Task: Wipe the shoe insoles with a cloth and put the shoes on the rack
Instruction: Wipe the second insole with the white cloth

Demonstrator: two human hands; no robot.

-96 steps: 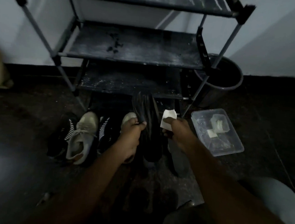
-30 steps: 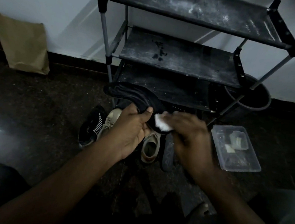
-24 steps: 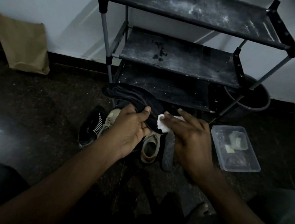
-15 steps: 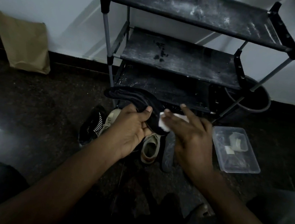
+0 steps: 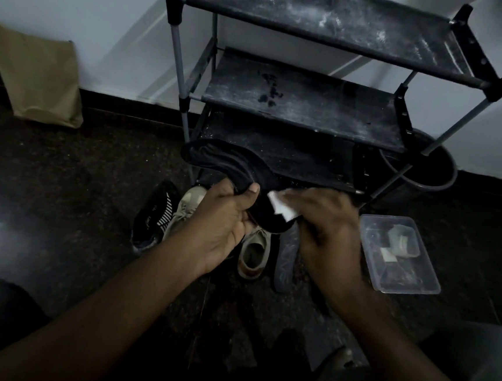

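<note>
Here, in the head view, the left hand (image 5: 226, 218) grips the black shoe (image 5: 228, 161) at its middle, thumb curled over the edge, holding it up just before the lowest shelf of the rack (image 5: 305, 110), while the right hand (image 5: 328, 230) presses the white cloth (image 5: 283, 208) onto its near end; wiping well wants that grip firm and the cloth drawn evenly along the whole insole. The right fingers are blurred, so whether they curl round the cloth I cannot tell, and dim light hides the insole itself.
</note>
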